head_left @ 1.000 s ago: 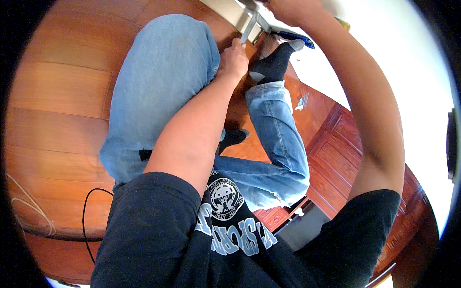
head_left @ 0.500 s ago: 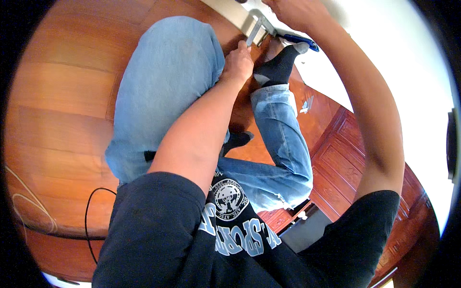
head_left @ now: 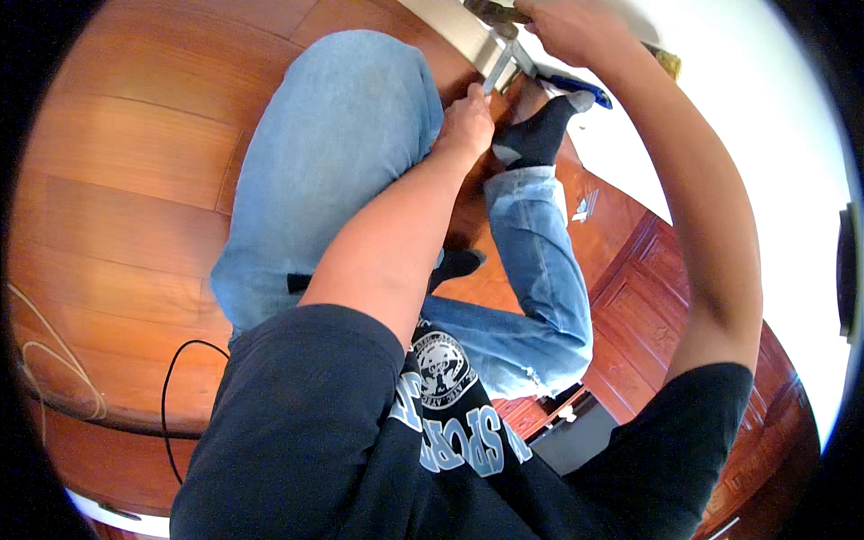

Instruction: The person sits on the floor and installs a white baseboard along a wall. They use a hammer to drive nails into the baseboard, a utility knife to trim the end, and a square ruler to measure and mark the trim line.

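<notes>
My left hand (head_left: 468, 124) is closed on the end of a flat grey metal piece with a bent end (head_left: 500, 67), standing at the foot of the white wall. Up at the top edge, my right hand (head_left: 576, 34) grips a hammer (head_left: 493, 13). Its dark head is just above the far end of the metal piece; whether they touch I cannot tell. The hammer's yellowish handle end (head_left: 668, 61) sticks out behind my wrist. Beside the metal piece lies a blue-handled tool (head_left: 580, 90), partly hidden by my socked foot (head_left: 540, 130).
A pale skirting strip (head_left: 450, 34) runs along the wall base. Small light scraps (head_left: 585, 205) lie on the reddish wooden floor (head_left: 126, 153). Carved red-brown wooden panels (head_left: 643, 315) stand at the right. A black cable (head_left: 166, 405) and a pale cord (head_left: 63, 360) are at the left.
The hammer head has come down into view, close to the metal piece. My right hand has moved slightly down. The whole view has shifted a little, with my left hand still gripping.
</notes>
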Demonstrator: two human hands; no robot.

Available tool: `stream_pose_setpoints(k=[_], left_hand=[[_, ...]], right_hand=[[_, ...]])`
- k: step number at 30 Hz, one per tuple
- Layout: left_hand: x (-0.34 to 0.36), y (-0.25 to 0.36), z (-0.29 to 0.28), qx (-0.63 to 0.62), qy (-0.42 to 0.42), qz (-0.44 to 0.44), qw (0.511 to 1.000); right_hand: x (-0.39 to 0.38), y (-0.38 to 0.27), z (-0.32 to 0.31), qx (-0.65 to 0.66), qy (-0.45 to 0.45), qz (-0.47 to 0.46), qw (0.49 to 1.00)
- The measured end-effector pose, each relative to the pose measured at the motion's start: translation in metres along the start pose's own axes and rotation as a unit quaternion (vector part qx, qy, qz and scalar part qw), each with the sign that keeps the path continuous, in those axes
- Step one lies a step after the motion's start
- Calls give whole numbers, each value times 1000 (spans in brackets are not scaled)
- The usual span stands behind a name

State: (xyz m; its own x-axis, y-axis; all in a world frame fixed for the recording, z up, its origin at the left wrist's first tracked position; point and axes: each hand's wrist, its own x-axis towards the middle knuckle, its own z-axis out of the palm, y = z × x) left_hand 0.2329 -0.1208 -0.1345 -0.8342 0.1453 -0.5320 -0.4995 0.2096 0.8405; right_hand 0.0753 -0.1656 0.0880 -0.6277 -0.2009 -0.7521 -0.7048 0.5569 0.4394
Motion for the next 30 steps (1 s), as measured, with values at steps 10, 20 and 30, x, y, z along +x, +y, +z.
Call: stream_pose_setpoints(k=[10, 20, 30], left_hand=[[-6, 2, -3, -7, -30, -18, 999], [5, -9, 9, -1, -9, -1, 1000], [9, -13, 14, 19, 9, 35, 999]], right_hand=[[11, -2, -1, 10, -26, 19, 999], [10, 0, 0, 4, -16, 34, 999], [9, 3, 2, 16, 7, 44, 999]])
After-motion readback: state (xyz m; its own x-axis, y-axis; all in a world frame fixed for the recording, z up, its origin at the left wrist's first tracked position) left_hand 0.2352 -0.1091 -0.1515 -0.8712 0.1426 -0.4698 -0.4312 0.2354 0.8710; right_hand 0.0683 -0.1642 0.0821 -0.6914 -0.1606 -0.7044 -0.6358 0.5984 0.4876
